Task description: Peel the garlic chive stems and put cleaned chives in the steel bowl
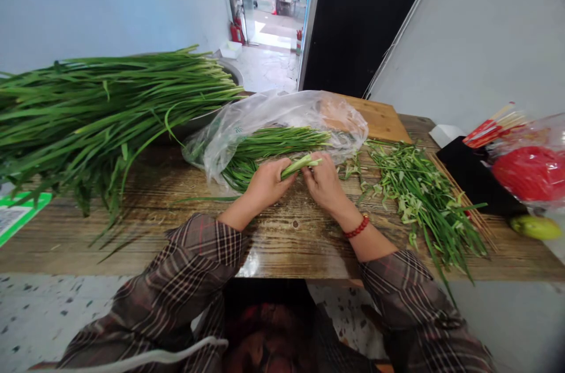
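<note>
My left hand [269,183] is closed around a small bunch of green stalks [301,165], their pale ends pointing right. The fingers of my right hand [323,180] pinch at those pale ends; exactly what they grip is too small to tell. Just beyond both hands, a clear plastic bag [269,111] lies open with more green stalks [282,140] in it. A large heap of long green stalks [119,96] rests over a metal bowl [232,70] at the left. Right of my hands lies a loose pile of leaves and trimmings [410,185].
The wooden table [291,243] spans the view. A wooden board [382,120] sits behind the bag. At the right are a black box [477,176], a red bundle in plastic [529,173] and a yellow-green fruit [536,227]. A green-edged card [20,214] lies far left.
</note>
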Demonstrator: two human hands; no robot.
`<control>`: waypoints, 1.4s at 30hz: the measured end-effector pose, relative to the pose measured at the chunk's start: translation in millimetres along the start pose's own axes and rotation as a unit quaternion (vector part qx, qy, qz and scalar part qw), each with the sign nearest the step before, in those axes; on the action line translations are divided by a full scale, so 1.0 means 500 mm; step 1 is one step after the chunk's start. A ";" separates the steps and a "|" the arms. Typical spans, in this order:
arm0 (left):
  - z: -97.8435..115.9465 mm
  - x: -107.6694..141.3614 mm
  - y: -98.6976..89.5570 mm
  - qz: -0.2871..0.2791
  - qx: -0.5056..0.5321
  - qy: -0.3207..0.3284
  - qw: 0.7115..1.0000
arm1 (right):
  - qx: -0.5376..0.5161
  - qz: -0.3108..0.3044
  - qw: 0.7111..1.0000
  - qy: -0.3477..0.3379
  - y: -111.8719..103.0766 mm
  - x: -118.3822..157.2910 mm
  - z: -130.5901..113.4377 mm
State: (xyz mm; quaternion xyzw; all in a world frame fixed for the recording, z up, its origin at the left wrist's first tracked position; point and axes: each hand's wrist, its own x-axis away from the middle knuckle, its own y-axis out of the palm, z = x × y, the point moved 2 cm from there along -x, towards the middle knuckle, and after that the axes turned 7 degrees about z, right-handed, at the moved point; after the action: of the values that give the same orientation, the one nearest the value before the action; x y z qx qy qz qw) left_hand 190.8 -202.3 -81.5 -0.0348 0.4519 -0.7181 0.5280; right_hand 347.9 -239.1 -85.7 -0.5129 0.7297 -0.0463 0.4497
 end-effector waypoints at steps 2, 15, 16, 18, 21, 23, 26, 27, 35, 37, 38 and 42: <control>0.001 -0.001 -0.003 -0.004 0.004 -0.005 1.000 | -0.059 0.040 0.995 0.063 0.002 -0.003 0.013; -0.001 -0.004 -0.016 0.020 0.015 -0.023 0.999 | -0.040 -0.014 0.999 -0.033 -0.129 -0.031 0.048; -0.002 -0.004 -0.014 0.012 0.014 -0.019 1.000 | -0.035 -0.005 0.998 -0.045 -0.122 -0.031 0.040; -0.003 -0.002 -0.009 -0.001 0.017 -0.013 1.000 | -0.019 -0.026 0.997 -0.067 -0.100 -0.029 0.031; -0.004 0.000 -0.004 -0.008 0.017 -0.008 1.000 | 0.003 -0.067 0.996 -0.066 -0.063 -0.022 0.031; -0.004 0.000 -0.003 -0.004 0.010 -0.010 1.000 | -0.034 -0.059 0.997 -0.022 -0.040 -0.015 0.034; -0.003 -0.002 -0.004 0.009 0.009 -0.011 1.000 | -0.159 0.005 0.982 0.101 -0.008 -0.004 0.031; -0.002 -0.003 -0.004 0.013 0.012 -0.011 1.000 | -0.205 0.027 0.967 0.151 0.003 0.000 0.029; -0.003 -0.001 -0.008 0.014 0.023 -0.021 0.999 | -0.328 0.149 0.879 0.312 -0.023 -0.005 0.069; -0.003 -0.001 -0.010 0.018 0.021 -0.023 0.999 | -0.305 0.142 0.895 0.294 -0.054 -0.013 0.083; -0.003 -0.001 -0.010 0.018 0.019 -0.023 0.999 | -0.278 0.131 0.913 0.267 -0.068 -0.017 0.083; -0.004 0.000 -0.008 0.008 0.017 -0.015 1.000 | -0.115 0.038 0.990 0.068 -0.087 -0.026 0.049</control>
State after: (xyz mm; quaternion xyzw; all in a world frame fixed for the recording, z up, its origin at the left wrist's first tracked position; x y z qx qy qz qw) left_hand 186.9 -201.0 -79.7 -0.0331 0.4320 -0.7211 0.5407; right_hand 397.1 -239.4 -69.2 -0.5291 0.7781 0.0204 0.3380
